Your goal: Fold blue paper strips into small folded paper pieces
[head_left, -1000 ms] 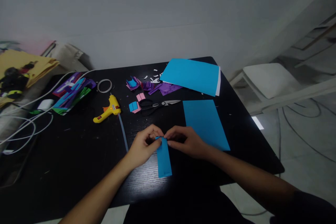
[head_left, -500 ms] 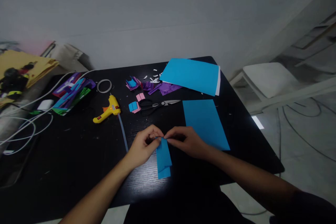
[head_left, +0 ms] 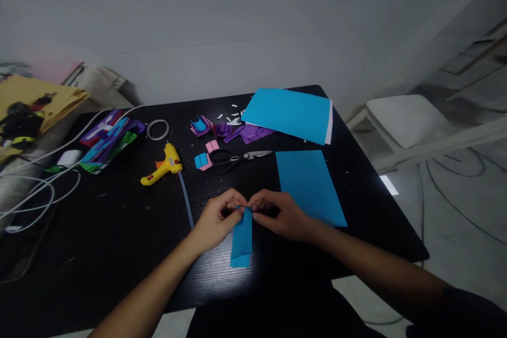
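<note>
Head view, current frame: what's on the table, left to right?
Bundle of colored paper strips → yellow glue gun → blue-topped folded pieces → scissors → blue sheet lying flat by the right hand.

White seat (head_left: 407, 120) right of black table (head_left: 119, 253); white cables (head_left: 54, 193), folded yellow material (head_left: 59, 96) far left; dark cable (head_left: 422, 211) on floor (head_left: 459, 222).

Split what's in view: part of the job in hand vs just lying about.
In the job:
- narrow blue paper strip, pinched by left hand and right hand
- probably black-handled metal scissors, yellow plastic glue gun, flat blue paper sheet

Apparently lying about:
- white-seated chair
- small white paper scraps
</note>
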### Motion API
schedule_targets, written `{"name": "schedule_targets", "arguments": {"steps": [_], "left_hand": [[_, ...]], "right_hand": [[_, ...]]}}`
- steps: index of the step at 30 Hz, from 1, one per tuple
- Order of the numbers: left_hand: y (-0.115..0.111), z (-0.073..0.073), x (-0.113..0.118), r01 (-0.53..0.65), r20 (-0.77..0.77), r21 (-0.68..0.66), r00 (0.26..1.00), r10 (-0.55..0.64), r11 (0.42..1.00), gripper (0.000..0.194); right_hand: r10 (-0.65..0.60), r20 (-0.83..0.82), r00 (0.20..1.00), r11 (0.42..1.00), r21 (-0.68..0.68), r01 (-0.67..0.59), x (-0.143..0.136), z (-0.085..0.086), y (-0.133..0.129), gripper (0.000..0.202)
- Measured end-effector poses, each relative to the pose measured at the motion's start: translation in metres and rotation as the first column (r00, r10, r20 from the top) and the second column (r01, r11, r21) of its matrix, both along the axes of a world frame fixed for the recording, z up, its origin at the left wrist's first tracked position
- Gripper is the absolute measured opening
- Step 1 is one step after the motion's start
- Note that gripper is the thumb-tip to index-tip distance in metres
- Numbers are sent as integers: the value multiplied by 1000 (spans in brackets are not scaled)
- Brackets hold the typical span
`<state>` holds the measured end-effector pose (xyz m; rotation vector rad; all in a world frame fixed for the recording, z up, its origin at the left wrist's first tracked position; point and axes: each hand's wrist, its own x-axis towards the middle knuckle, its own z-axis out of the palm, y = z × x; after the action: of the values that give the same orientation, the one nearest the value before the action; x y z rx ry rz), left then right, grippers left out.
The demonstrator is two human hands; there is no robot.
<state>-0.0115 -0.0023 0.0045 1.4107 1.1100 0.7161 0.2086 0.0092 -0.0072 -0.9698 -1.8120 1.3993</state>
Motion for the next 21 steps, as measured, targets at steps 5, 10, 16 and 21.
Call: {"name": "schedule_targets", "arguments": {"steps": [5,10,16,21], "left_hand": [[0,-1,2,31,-27,-4,999,-31,1000,12],[0,-1,3,28,-20,6,999,-27,1000,11],[0,-3,3,14,-7,10,1000,-14,1000,10],[0,-5,2,4,-2,9,1000,-4,1000,10]], "right_hand": [[43,34,998,997,63,-45,1,0,0,18],[35,54,998,997,61,-39,1,0,1,13],[11,59,998,999,47,-14,0,-2,1,11],[-11,52,999,1000,26,10,-1,-3,1,9]]}}
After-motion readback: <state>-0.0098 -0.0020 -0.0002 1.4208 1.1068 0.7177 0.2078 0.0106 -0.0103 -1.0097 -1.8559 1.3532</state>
